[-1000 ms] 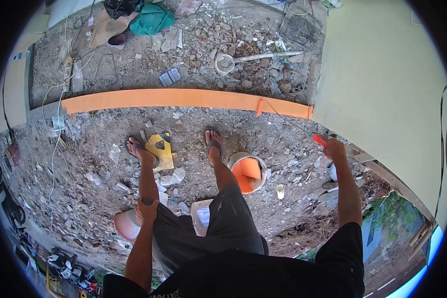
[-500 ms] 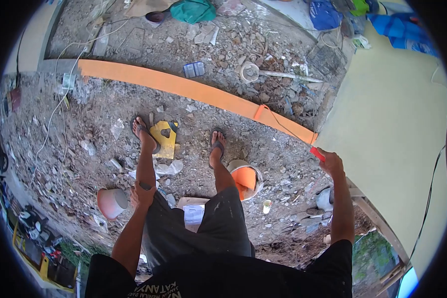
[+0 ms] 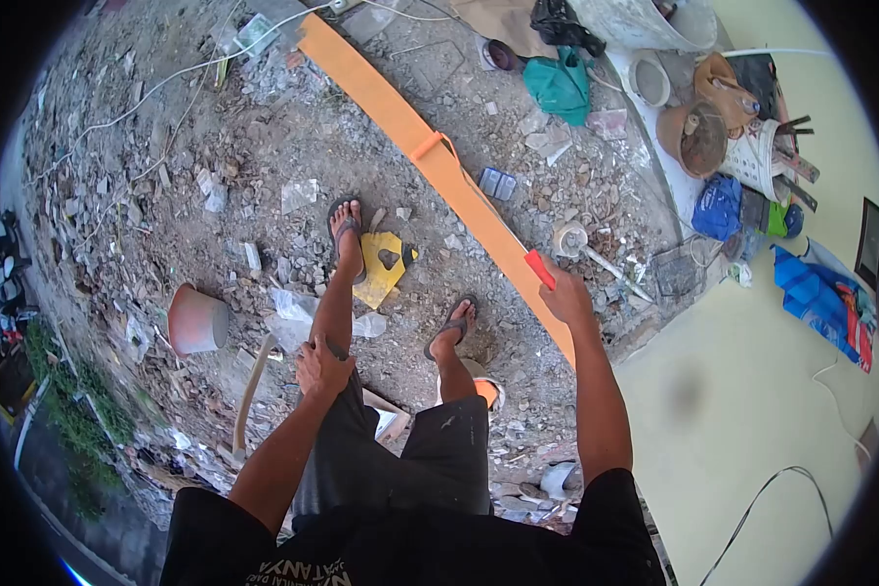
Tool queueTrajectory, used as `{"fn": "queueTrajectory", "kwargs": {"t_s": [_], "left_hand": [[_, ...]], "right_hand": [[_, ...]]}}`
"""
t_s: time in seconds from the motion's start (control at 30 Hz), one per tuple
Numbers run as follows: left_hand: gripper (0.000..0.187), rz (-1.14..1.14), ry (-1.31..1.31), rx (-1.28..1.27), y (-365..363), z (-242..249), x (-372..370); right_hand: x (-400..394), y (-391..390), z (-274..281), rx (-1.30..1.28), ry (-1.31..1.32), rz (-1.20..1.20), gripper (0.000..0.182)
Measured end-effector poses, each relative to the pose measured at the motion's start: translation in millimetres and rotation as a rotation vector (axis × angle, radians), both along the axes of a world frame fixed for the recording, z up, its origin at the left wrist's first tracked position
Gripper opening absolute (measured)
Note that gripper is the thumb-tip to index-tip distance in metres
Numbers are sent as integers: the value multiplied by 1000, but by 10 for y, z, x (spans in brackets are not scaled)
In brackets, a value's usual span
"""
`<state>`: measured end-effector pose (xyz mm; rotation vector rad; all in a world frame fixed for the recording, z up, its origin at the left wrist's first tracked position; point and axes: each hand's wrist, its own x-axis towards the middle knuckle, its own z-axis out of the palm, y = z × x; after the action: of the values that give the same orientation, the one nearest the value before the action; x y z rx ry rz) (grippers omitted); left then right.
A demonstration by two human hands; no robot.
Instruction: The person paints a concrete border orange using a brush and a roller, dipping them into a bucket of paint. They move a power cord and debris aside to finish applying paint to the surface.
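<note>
My right hand [image 3: 564, 291] is wrapped round the red handle [image 3: 539, 270] of a paint roller. Its orange roller head [image 3: 426, 146] rests on the long orange-painted strip [image 3: 477, 217], which crosses the ground diagonally. Against my left knee lies my left hand [image 3: 322, 366], fingers spread and holding nothing. Partly hidden by my right leg is a bucket of orange paint [image 3: 487, 391].
A yellow sheet [image 3: 385, 270] lies between my feet. To the left stands a pinkish bucket [image 3: 197, 320]. Rubble covers the ground. At the upper right are a brown bucket [image 3: 691, 139], a white basket [image 3: 752, 161] and a blue bag [image 3: 718, 207].
The view has turned, so the strip now runs more steeply. The roller head has moved along the strip toward its far end, with my right hand following. My left hand stays at the knee.
</note>
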<state>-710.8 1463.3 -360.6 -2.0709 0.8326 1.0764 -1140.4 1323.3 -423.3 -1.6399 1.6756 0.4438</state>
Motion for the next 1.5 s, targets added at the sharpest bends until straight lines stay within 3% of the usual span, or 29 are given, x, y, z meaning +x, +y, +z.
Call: {"fn": "queueTrajectory", "kwargs": {"t_s": [0.3,0.4,0.57,0.9,1.1,1.27,1.37,1.5], "left_hand": [[81,185,77,-1,-148,48,408],[79,226,91,-19,-116,-3,465],[79,240,88,-34,-68,25,417],[80,174,36,-75,92,6,37],[76,154,48,-83,105,2,-56],[76,132,11,-104,107,-2,2],[84,198,75,-58,-142,114,166],[79,226,108,-103,-413,158,480]], "right_hand": [[2586,-1965,-483,-72,-58,77,61],[3035,-2398,-639,-103,-79,128,61],[2617,-2089,-502,-74,-28,143,62],[-479,735,502,129,157,50,68],[-1396,1847,1016,259,244,-83,67],[-1005,1553,632,169,174,-98,66],[-422,976,359,110,128,-101,64],[604,-110,126,101,124,-61,64]]}}
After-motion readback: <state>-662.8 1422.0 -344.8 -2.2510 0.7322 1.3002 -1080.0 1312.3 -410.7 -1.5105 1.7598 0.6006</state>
